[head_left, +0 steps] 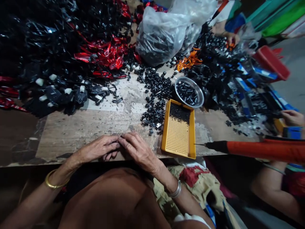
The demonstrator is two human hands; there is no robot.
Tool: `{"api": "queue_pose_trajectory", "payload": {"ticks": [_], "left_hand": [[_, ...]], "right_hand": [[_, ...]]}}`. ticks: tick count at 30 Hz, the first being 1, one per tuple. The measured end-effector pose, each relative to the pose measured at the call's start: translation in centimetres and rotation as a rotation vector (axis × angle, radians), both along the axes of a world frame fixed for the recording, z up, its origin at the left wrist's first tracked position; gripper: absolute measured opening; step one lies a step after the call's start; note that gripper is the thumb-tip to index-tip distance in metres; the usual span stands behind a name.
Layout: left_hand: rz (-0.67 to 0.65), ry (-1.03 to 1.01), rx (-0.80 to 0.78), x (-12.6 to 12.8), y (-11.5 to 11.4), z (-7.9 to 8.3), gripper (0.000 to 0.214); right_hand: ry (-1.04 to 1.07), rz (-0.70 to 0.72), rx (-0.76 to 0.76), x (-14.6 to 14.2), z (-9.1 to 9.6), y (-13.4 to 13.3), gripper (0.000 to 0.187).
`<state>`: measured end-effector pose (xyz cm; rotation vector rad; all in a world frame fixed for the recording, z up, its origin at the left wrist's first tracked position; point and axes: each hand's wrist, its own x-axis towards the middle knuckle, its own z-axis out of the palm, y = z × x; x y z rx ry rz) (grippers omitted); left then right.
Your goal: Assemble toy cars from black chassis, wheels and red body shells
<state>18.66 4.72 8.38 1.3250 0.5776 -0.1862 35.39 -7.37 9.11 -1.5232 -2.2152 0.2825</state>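
My left hand and my right hand meet at the near edge of a worn wooden table, fingertips touching. Both have the fingers curled and pressed together; what they pinch, if anything, is too small to make out. A gold bangle is on my left wrist, a silver one on my right. Just right of my right hand lies a yellow perforated tray with small black parts at its far end. Loose small black parts are scattered beyond my hands.
A clear bowl of black parts stands behind the tray. A big heap of black and red plastic pieces fills the left. A clear bag sits at the back. An orange-handled driver points in from the right. Another person's hands work at right.
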Motion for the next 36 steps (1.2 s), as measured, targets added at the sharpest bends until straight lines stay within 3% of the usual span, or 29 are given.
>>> {"api": "queue_pose_trajectory", "payload": {"ticks": [3,5,8,11,20,23,29,32,36], "left_hand": [[0.070,0.015,-0.003,-0.2,0.1,-0.1,0.041],[0.136,0.042,-0.013,-0.6,0.4,0.0,0.043],[0.223,0.078,-0.034,-1.1,0.9,0.0,0.044],[0.283,0.072,-0.047,-1.3,1.0,-0.2,0.045],[0.380,0.053,-0.101,-0.9,0.7,-0.2,0.045],[0.410,0.044,-0.117,-1.0,0.9,-0.2,0.043],[0.444,0.015,-0.142,-1.1,1.0,-0.7,0.043],[0.473,0.015,-0.144,-1.1,1.0,-0.5,0.045],[0.512,0.030,-0.135,-1.3,1.0,-0.1,0.046]], "right_hand": [[0.076,-0.073,-0.001,1.2,0.1,-0.3,0.039],[0.071,-0.230,0.032,2.6,0.1,-0.2,0.036],[-0.096,-0.527,0.054,4.7,0.0,0.8,0.024],[-0.292,-0.665,0.012,5.8,-0.3,2.1,0.018],[-0.417,-0.586,-0.058,4.4,-1.1,3.8,0.014],[-0.300,-0.557,-0.020,4.7,-0.9,3.9,0.013],[0.252,-0.535,-0.027,4.0,-0.5,4.2,0.012],[0.258,-0.478,-0.075,2.8,-1.0,4.0,0.013],[0.134,-0.532,0.016,2.5,-1.5,3.2,0.017]]}}
